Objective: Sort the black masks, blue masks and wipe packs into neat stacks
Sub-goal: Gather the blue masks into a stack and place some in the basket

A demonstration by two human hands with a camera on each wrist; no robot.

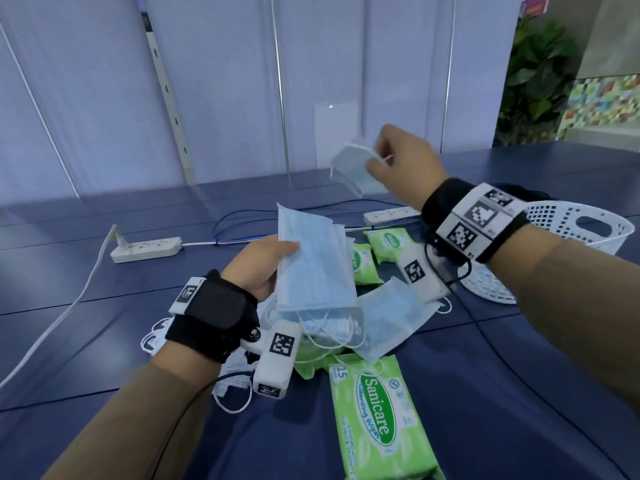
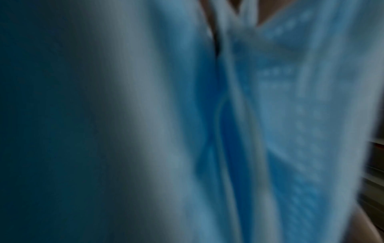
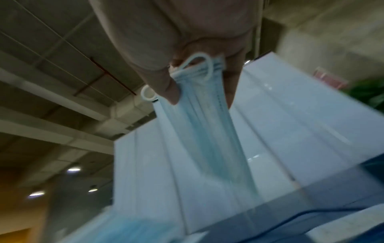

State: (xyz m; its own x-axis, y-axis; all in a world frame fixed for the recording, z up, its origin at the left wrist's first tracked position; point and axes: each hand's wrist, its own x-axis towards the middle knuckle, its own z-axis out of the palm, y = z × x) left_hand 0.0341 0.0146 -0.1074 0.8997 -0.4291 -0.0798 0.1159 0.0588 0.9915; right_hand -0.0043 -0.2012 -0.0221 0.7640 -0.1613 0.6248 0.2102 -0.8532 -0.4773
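While the left hand [image 1: 266, 268] grips a stack of blue masks [image 1: 315, 268] mid-frame in the head view, the right hand [image 1: 405, 161] pinches a single blue mask [image 1: 353, 168] upper right; best lay it square on top. The left wrist view shows only blurred blue pleats [image 2: 280, 115]. In the right wrist view, fingertips [image 3: 172, 92] clamp the mask's short edge, so mind the dangling ear loop [image 3: 199, 65].

Near green wipe pack [image 1: 377, 417]: "Sanicare Cleansing Wipes", "15". Far pack [image 1: 390, 243]: "Sanicare".

Left-wrist view perhaps wholly blurred blue mask fabric [image 2: 290, 115]; large wipe pack [image 1: 377, 420] cut by bottom edge.
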